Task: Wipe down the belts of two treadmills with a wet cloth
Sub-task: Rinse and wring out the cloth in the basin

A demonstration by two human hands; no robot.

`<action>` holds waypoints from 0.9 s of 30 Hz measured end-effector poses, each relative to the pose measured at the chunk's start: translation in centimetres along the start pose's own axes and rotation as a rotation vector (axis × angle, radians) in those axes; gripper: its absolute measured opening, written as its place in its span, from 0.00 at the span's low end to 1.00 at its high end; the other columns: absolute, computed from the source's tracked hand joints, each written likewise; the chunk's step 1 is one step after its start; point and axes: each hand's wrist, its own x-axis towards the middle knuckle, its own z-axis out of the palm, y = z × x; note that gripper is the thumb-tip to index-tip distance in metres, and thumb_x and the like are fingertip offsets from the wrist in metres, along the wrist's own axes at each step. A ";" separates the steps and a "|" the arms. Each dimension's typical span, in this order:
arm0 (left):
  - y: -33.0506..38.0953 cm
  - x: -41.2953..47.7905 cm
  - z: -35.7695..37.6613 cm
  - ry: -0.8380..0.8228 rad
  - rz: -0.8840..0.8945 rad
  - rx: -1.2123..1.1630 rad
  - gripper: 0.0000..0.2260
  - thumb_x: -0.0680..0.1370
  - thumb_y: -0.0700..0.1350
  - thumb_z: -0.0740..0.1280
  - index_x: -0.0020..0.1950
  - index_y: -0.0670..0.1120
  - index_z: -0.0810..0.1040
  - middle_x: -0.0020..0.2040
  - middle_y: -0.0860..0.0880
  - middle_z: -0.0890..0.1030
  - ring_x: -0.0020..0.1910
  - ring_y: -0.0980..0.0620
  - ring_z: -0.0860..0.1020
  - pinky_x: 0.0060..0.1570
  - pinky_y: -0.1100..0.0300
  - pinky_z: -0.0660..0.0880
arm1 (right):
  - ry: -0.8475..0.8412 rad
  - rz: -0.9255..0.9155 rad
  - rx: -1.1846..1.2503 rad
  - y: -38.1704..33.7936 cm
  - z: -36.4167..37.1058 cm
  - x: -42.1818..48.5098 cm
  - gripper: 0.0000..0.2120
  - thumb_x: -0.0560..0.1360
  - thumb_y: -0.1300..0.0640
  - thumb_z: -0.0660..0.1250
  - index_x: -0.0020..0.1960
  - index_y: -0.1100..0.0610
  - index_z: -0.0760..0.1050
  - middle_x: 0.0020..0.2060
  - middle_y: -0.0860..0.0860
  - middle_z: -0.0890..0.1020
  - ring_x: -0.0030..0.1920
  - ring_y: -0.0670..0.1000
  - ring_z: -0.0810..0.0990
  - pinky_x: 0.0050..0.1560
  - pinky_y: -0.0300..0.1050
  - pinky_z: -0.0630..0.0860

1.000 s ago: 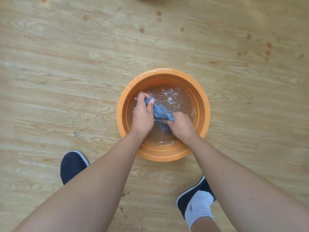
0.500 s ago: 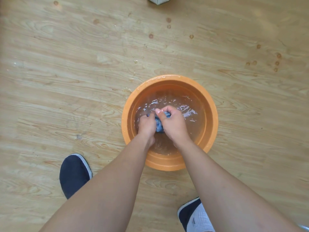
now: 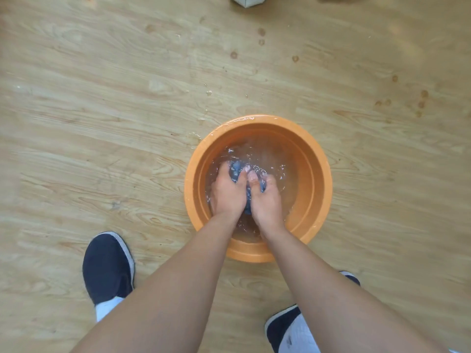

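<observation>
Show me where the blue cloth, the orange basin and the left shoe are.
blue cloth [image 3: 235, 170], head view, visible bunched part.
orange basin [image 3: 251, 254], head view, near outer wall.
left shoe [image 3: 107, 266], head view, dark upper.

A: Floor?
B: Light wood-grain planks [image 3: 102, 123] — dark round spots [image 3: 233, 55] toward the top, water drops [image 3: 209, 93] mid-frame.
A: Light?
B: Bright glare patch [image 3: 397, 29] upper right.
A: Else?
B: Only a white object [image 3: 246, 1] — cut off at top edge.

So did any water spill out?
Yes. Small water splashes lie on the light wooden floor just beyond the far-left rim of the round orange plastic basin, where the left hand and right hand grip a blue cloth.
</observation>
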 end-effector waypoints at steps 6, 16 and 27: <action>-0.4 0.4 1.4 -0.120 -0.169 -0.199 0.16 0.87 0.51 0.58 0.54 0.46 0.83 0.47 0.41 0.83 0.39 0.41 0.80 0.35 0.54 0.77 | 0.010 -0.195 -0.122 -0.7 0.1 1.8 0.12 0.80 0.47 0.69 0.41 0.52 0.75 0.32 0.47 0.79 0.33 0.48 0.74 0.38 0.47 0.71; 0.9 -0.4 0.3 0.037 0.000 -0.263 0.16 0.84 0.51 0.69 0.67 0.43 0.74 0.56 0.48 0.80 0.29 0.52 0.82 0.34 0.56 0.82 | 0.148 0.138 -0.300 -0.8 -1.2 4.6 0.20 0.79 0.42 0.66 0.53 0.59 0.82 0.49 0.59 0.85 0.52 0.63 0.82 0.49 0.50 0.75; 0.3 -0.7 1.9 -0.342 -0.236 -0.236 0.21 0.87 0.54 0.58 0.44 0.43 0.80 0.30 0.45 0.78 0.26 0.47 0.74 0.25 0.62 0.68 | 0.047 -0.116 -0.186 -1.8 -1.0 2.5 0.16 0.81 0.48 0.65 0.37 0.51 0.67 0.32 0.48 0.76 0.40 0.56 0.76 0.42 0.51 0.69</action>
